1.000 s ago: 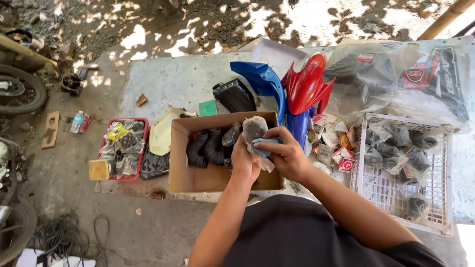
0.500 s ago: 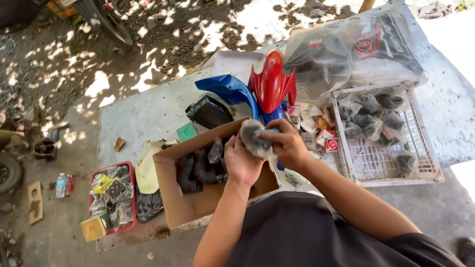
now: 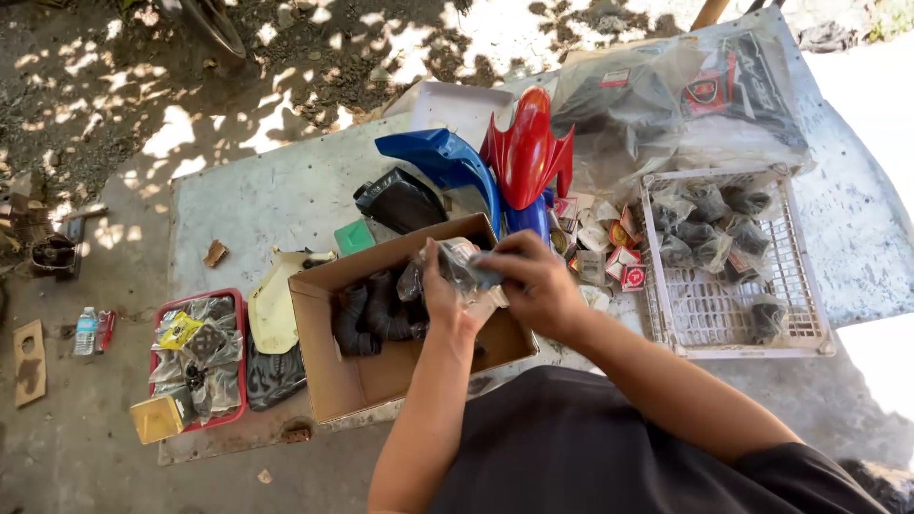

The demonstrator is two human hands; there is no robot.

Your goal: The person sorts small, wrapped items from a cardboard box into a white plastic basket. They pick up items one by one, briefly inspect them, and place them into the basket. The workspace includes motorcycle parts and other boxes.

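Both my hands hold one small part wrapped in clear plastic point(image 3: 455, 263) above a cardboard box point(image 3: 352, 381). My left hand point(image 3: 443, 303) grips it from below and my right hand point(image 3: 533, 278) pinches it from the right. Several black rubber parts point(image 3: 367, 309) lie inside the box, which rests on a concrete slab point(image 3: 267, 200).
A white plastic crate point(image 3: 709, 309) with bagged black parts stands to the right. Blue point(image 3: 447, 162) and red point(image 3: 526, 148) motorcycle fairings stand behind the box, with small cartons point(image 3: 609, 247) beside them. A red tray point(image 3: 195, 357) of bagged items lies at left. Large plastic bags point(image 3: 666, 95) sit behind.
The camera view has shifted and the scene sits further right and lower. My hands have stayed on the wrapped part over the box, turning it slightly.
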